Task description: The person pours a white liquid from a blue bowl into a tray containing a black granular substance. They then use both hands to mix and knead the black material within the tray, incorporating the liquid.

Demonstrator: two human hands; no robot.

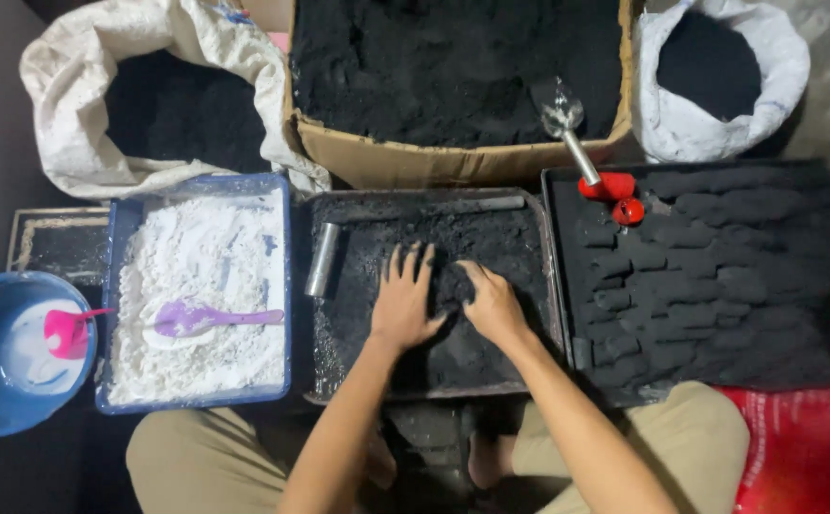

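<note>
Over tray (529, 381) | left hand (403, 306), right hand (493, 305) palms-down on black powder (472, 238) | fingers spread, holding nothing

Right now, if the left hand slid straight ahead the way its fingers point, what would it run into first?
Probably the dark bar lying along the far edge of the black tray. The left hand lies flat on the black powder, fingers pointing away from the person, with only loose powder before that bar.

Both forearms run up from 6 o'clock, converging. Left hand (405, 303) flat, palm down, fingers spread toward 12. Right hand (494, 303) palm down, fingers curled toward 11.
</note>
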